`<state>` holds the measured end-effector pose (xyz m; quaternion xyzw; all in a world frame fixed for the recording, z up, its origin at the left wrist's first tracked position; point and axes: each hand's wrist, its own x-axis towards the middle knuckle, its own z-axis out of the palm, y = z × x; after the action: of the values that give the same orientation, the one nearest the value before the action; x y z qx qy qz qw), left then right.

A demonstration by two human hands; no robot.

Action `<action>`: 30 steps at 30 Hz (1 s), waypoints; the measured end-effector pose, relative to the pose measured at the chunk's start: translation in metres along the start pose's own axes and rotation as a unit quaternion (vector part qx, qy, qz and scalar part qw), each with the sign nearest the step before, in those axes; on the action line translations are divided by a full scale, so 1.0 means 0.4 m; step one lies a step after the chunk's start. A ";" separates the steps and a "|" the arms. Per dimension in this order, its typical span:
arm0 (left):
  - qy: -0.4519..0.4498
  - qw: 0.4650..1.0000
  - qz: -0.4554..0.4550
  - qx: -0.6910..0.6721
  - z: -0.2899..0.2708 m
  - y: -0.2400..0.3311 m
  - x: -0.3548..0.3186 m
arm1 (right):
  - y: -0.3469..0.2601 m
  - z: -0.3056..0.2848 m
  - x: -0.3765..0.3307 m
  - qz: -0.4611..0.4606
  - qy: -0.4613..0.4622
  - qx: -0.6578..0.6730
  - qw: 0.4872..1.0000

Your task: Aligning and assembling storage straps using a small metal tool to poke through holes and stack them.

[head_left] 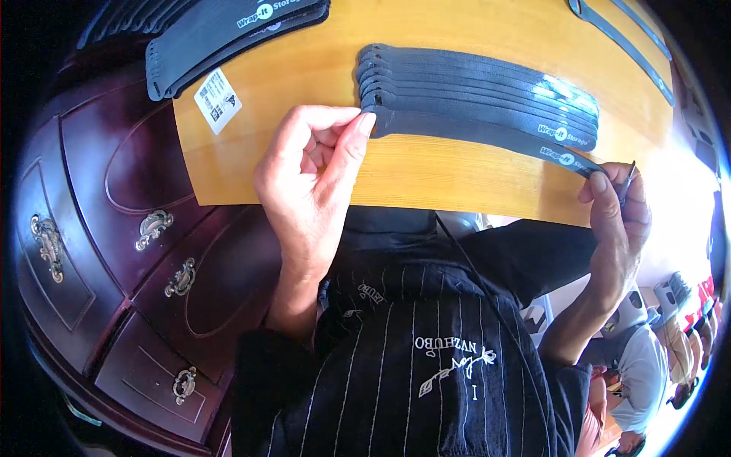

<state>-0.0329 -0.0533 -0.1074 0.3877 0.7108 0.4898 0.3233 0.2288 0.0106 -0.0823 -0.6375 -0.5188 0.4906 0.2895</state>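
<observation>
A black hook-and-loop strap (464,132) with pale print near its right end stretches between my two hands along the near side of a fanned row of like straps (472,82). My left hand (316,164) is closed, its thumb and forefinger pinching the strap's rounded left end beside the slot. At the other end my right hand (618,206) is closed on the strap, thumb on top. A thin dark pointed piece (629,183) sticks up between the right fingers; what it is, I cannot tell.
The straps lie on a yellow wooden tabletop (266,99). More straps (228,49) are piled at the far left, near a white printed label (218,100). Loose straps (624,47) lie far right. Dark red drawers (145,221) stand left; other people (640,365) sit lower right.
</observation>
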 end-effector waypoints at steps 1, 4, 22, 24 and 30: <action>0.001 1.000 -0.001 0.001 0.000 0.001 0.002 | 0.004 -0.003 0.002 0.002 0.000 -0.005 1.000; 0.007 1.000 -0.018 -0.004 0.003 0.002 0.005 | 0.016 -0.014 0.007 -0.012 0.010 -0.027 1.000; -0.002 1.000 -0.006 0.017 0.010 -0.004 0.016 | 0.035 -0.014 0.015 0.012 0.041 -0.015 0.999; 0.001 1.000 -0.002 0.016 0.009 -0.005 0.015 | 0.035 -0.009 0.019 0.013 0.040 -0.010 0.999; 0.000 1.000 -0.001 0.016 0.013 -0.005 0.017 | 0.028 -0.011 0.022 0.023 0.049 -0.011 0.998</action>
<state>-0.0323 -0.0456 -0.1112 0.3923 0.7191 0.4775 0.3179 0.2371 0.0162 -0.0935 -0.6754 -0.4950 0.4595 0.2960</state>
